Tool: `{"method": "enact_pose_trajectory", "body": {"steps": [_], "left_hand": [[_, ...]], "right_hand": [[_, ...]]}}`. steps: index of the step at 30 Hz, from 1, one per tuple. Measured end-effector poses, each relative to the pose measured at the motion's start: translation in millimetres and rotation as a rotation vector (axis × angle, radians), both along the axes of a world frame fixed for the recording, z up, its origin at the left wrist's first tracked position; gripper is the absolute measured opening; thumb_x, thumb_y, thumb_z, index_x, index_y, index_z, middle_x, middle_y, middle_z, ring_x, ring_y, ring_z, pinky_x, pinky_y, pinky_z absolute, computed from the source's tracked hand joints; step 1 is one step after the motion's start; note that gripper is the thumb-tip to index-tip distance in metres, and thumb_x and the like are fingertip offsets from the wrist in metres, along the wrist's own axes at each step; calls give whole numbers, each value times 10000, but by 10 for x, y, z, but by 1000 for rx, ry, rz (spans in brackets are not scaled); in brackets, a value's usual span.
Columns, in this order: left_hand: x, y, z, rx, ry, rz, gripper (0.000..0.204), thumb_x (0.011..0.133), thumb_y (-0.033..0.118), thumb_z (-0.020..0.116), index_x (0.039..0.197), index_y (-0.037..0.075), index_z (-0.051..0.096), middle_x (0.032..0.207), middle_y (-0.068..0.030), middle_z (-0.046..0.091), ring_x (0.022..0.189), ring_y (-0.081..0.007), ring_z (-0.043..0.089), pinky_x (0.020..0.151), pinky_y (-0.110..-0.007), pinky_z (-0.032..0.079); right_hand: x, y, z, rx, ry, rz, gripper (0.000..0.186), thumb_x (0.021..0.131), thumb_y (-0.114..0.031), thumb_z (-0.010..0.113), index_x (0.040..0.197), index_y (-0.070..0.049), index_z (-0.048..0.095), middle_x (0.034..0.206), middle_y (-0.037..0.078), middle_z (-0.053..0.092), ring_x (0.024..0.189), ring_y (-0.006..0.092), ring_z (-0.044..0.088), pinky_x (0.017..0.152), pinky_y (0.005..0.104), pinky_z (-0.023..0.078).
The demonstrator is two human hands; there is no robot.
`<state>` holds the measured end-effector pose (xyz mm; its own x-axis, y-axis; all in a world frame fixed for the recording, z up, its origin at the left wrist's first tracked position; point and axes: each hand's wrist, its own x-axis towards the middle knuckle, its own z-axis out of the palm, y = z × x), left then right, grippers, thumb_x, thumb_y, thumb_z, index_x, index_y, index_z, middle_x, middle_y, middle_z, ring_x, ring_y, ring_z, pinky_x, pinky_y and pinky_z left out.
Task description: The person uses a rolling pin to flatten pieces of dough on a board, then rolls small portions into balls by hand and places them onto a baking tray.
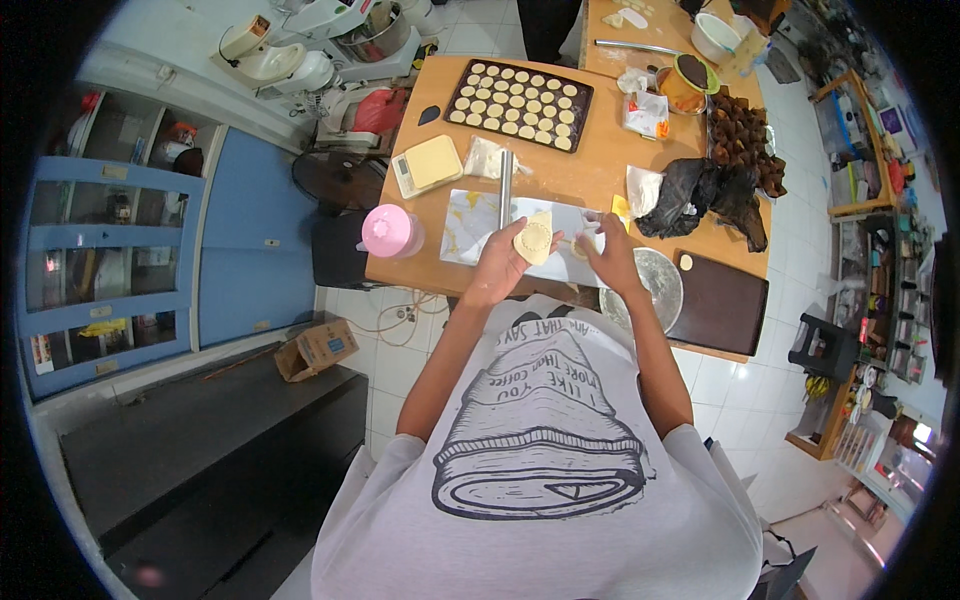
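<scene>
My left hand (500, 262) holds up a flat, pale piece of dough (535, 240) with pointed ends and a ring-shaped mark pressed into its middle. To its right, my right hand (613, 258) is low over the mat's right end, its fingers bent around or against something small and pale that I cannot make out. Under both hands lies a white marbled mat (466, 222). A metal rolling pin (506, 188) rests across the mat, just beyond my left hand. Beside my right wrist stands a round bowl (660, 283) dusted with white flour.
Dough rounds fill a dark tray (452, 112) at the back; another dark tray (728, 305) at right bears one round. A kitchen scale (425, 166) and pink container (390, 232) stand left. A black plastic bag (680, 200) and dark brown cup-like pieces (742, 140) lie right.
</scene>
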<state>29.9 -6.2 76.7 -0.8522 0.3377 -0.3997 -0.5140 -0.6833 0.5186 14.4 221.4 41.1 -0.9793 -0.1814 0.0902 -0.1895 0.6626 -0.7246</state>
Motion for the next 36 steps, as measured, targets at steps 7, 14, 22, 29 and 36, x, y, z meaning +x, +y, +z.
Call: {"method": "enact_pose_trajectory", "body": {"steps": [7,14,22,29,36], "left_hand": [[61,64,69,-97,143,-72,470,1076,224,456,1394,-121,464,1289,-208,618,1168,-310,656,1016,-432,554],[87,68,73,-233,185,-145,465,1064,227,498,1418,-73,472,1320,-200,606,1173,-311,652,1017,-451,542],[82,38,66,-285,103,-58,367,1052,247,547,1337,18,580,1273,-86,640,1126,-173,658,971,-339,541],[75,25,34,-263,93,-59,395,1055,264,520,1356,13,569,1275,-80,630,1107,-175,653,952,-328,539],[65,4,5,-226,94,-51,464,1046,316,523,1385,-1,540,1242,-98,645,1099,-185,650,944,-334,540]], "right_hand": [[-51,-227,341,-752,-616,19,322,979,-136,639,1274,-9,630,1076,77,715,942,141,662,809,296,520],[-44,-273,276,-905,-493,-23,322,936,-38,675,1252,10,633,961,34,688,917,103,642,843,273,521],[-22,-280,297,-939,-452,-88,339,923,-14,688,1255,18,627,954,17,666,913,93,629,853,257,515],[-13,-277,225,-908,-451,-73,340,932,-23,683,1264,19,623,961,16,670,910,92,628,858,253,510],[11,-264,144,-890,-454,-72,320,941,-62,683,1246,19,629,978,27,675,933,109,642,882,276,519]]}}
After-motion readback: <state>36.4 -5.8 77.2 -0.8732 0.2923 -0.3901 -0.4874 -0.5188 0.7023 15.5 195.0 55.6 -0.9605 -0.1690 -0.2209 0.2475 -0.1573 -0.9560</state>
